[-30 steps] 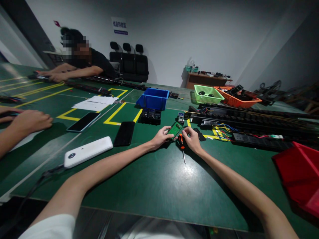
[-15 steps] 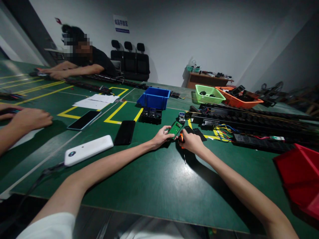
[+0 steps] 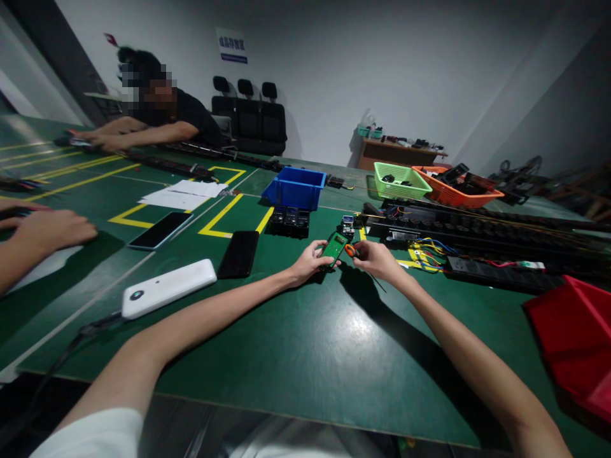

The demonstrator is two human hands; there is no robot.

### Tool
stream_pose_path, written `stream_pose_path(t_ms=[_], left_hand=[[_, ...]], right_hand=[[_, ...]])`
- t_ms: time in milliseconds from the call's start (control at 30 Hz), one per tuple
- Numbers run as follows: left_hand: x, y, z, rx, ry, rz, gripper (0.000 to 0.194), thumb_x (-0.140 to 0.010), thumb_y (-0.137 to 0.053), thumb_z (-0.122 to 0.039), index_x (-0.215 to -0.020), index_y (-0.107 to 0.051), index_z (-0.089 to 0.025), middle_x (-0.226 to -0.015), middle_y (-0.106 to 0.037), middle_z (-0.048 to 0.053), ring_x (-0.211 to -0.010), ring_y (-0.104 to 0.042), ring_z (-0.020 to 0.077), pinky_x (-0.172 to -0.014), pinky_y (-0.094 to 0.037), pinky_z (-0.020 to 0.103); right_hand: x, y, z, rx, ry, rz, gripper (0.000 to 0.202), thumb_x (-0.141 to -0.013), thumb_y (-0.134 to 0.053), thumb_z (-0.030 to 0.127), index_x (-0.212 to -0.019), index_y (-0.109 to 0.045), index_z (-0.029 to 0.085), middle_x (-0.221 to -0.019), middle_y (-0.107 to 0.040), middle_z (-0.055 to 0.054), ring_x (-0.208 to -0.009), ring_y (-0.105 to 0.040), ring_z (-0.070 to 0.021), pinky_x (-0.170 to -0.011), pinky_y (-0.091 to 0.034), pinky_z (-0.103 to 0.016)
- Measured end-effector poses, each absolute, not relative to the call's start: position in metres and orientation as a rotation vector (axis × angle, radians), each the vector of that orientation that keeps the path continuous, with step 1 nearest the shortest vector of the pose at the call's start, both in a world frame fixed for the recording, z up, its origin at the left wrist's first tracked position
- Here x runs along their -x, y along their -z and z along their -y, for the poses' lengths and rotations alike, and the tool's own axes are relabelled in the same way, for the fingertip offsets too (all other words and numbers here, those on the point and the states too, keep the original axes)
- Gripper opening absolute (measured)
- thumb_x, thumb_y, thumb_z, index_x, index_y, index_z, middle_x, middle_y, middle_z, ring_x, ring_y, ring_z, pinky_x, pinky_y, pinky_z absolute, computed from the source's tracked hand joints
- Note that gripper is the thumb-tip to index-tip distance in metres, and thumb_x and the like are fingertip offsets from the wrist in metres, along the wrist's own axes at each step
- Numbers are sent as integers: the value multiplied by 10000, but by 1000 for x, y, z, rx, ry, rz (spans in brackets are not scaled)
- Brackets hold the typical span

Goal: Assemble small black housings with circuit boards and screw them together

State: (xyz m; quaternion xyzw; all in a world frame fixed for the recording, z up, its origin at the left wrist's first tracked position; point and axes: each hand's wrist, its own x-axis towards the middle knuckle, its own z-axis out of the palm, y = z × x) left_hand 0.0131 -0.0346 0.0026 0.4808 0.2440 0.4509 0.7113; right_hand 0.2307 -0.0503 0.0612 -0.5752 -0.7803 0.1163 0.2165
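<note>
A green circuit board is tilted up above the table, held along its left side by my left hand. Dark parts show under its lower edge, too small to name. My right hand, just right of the board, grips a screwdriver by its orange and black handle. The thin shaft comes out below the hand and points down to the right, away from the board. Behind the board stands a small metallic part. Several black modules sit together farther left.
A black phone, a white power bank and another phone lie to the left. Beyond are a blue bin, green basket and orange basket. Long black assemblies and a red bin occupy the right. Co-workers' hands work at left.
My right hand has shifted slightly right and turned the screwdriver, so its shaft slants down to the right instead of almost straight down. The left hand and circuit board have barely moved.
</note>
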Motion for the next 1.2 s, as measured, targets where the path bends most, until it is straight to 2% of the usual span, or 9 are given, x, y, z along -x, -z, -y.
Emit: stream_pose_path(t_ms=[67,233,400,500,667,833,1000,1100,1200], left_hand=[[-13,-2,34,-1070,-1000,-537,639,-692,-791,-200,-1173,-370,-178,-968,-684,83,-844,-720,224,-823,-529,395],[-14,0,33,-1082,-1006,-533,638,-697,-785,-192,-1179,-367,-176,-970,-685,91,-836,-721,227,-791,-534,376],[-13,0,33,-1065,-1010,-534,613,-706,-774,-174,-1175,-378,-175,-1010,-678,100,-844,-721,227,-796,-537,374],[-13,0,32,-1044,-1016,-532,610,-706,-768,-151,-1179,-384,-177,-1032,-672,100,-852,-723,228,-804,-540,373],[-14,-1,32,-979,-1055,-564,594,-722,-746,-132,-1195,-391,-185,-1062,-665,102,-848,-726,223,-835,-544,412],[-13,-2,32,-955,-1050,-586,574,-734,-732,-127,-1203,-405,-184,-1103,-657,118,-853,-723,211,-861,-541,425],[-13,-3,32,-948,-1049,-580,557,-734,-733,-135,-1191,-418,-181,-1101,-653,108,-859,-718,201,-851,-545,394],[-14,-4,33,-946,-1056,-580,546,-736,-726,-130,-1194,-432,-170,-1048,-663,91,-824,-712,180,-849,-544,380],[-14,-6,34,-940,-1056,-590,543,-735,-718,-121,-1202,-444,-159,-1023,-665,87,-790,-702,165,-854,-542,389]], right_hand=[[-238,-64,45,1530,-432,2055,216,-743,-661,306,-926,-676,191,-680,-688,-16,-606,-626,-169,-553,-430,-256],[-251,-71,36,1279,-758,1672,413,-753,-708,415,-1067,-647,155,-800,-739,-68,-733,-692,-194,-643,-518,-283],[-254,-67,31,1214,-886,1367,528,-667,-783,456,-1089,-640,173,-840,-725,-52,-760,-686,-186,-528,-487,-228],[-252,-63,30,1156,-928,1292,546,-625,-812,443,-1071,-620,194,-880,-701,-27,-763,-675,-175,-577,-522,-250],[-251,-64,35,1119,-491,1488,318,-711,-758,393,-899,-598,193,-871,-656,-24,-788,-629,-171,-729,-527,-311],[-254,-59,42,1049,48,1935,174,-830,-644,332,-759,-556,200,-765,-561,-22,-681,-529,-147,-629,-452,-268],[-247,-37,49,889,412,2429,162,-934,-506,268,-855,-631,202,-842,-588,-60,-712,-540,-148,-625,-446,-252],[-239,-26,51,801,417,2576,184,-952,-469,231,-932,-649,199,-991,-612,-96,-850,-581,-169,-701,-490,-263],[-232,-21,52,799,379,2649,201,-960,-452,233,-969,-649,195,-1049,-620,-111,-918,-596,-191,-738,-525,-293]])
